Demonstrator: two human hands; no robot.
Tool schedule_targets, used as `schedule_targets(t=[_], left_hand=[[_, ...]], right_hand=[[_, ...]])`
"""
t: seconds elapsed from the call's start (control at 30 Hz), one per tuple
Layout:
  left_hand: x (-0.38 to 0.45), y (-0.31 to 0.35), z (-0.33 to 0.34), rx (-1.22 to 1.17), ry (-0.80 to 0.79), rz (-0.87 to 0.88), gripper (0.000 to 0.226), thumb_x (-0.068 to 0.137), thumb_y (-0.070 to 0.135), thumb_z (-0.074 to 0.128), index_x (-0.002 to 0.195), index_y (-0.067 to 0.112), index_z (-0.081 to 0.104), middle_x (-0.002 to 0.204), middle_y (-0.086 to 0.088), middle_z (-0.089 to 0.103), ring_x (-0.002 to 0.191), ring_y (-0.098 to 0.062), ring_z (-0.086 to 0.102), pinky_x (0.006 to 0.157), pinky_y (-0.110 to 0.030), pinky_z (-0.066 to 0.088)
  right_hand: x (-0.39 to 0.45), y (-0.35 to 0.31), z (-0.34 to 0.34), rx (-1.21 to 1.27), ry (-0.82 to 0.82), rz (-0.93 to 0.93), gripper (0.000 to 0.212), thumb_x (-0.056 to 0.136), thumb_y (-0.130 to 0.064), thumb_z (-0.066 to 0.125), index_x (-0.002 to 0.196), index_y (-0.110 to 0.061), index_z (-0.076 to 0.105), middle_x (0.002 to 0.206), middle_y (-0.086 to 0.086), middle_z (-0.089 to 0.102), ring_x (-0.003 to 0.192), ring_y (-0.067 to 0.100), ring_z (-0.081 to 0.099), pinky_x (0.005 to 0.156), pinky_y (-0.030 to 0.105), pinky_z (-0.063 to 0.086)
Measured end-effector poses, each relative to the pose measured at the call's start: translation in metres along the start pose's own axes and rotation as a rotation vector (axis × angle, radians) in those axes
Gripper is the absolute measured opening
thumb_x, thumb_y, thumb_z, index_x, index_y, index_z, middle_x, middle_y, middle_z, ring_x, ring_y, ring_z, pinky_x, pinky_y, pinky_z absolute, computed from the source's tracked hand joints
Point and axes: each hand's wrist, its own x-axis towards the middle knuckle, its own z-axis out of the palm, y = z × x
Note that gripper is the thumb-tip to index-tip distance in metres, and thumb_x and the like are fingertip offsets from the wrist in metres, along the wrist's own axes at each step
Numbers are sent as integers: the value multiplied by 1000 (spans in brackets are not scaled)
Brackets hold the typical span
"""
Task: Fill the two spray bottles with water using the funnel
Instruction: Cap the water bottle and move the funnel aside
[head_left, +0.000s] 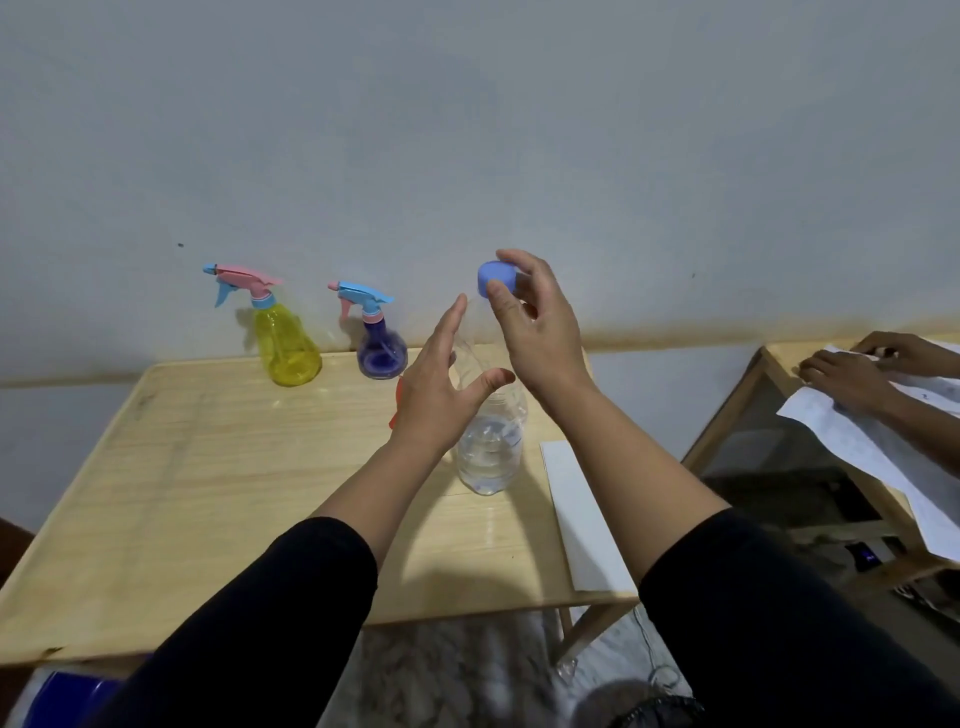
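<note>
Cap: blue. Water bottle: clear, colourless. Left spray bottle: yellow body, pink head with blue trigger. Right spray bottle: purple body, blue head with pink trigger. Table: pale wood grain. Sleeves: black. Wall: grey. Paper: white.

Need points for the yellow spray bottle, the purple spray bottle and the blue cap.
yellow spray bottle (287, 347): head view, on the yellow body below the neck.
purple spray bottle (381, 352): head view, on the purple body.
blue cap (493, 276): head view, on the cap's top face, held in the right hand's fingers.
</note>
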Motion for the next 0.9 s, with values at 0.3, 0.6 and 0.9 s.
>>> schedule_targets(t=[0.3,0.6,0.9], left_hand=[[-13,-52,-1,56,-262,124,92,92,14,53,133,58,-17,155,11,22,139,-4,25,112,-32,31],[34,-118,-27,36,-490,188,86,91,26,58,138,57,-7,153,12,24,137,-2,24,110,-29,27],[93,-207,-59,447,-569,284,42,93,13,52,134,25,50,137,-2,51,132,-26,39,110,-35,27]], right_hand=[[-48,53,30,-180,178,-61,73,82,-47,58,135,-64,11,148,-12,28,137,12,33,107,24,35],[-39,70,70,-341,465,11,86,83,-23,71,140,-47,12,139,2,47,114,9,55,93,10,40],[-22,69,93,-462,592,70,86,84,-27,70,139,-51,10,136,0,50,112,12,56,88,8,42]])
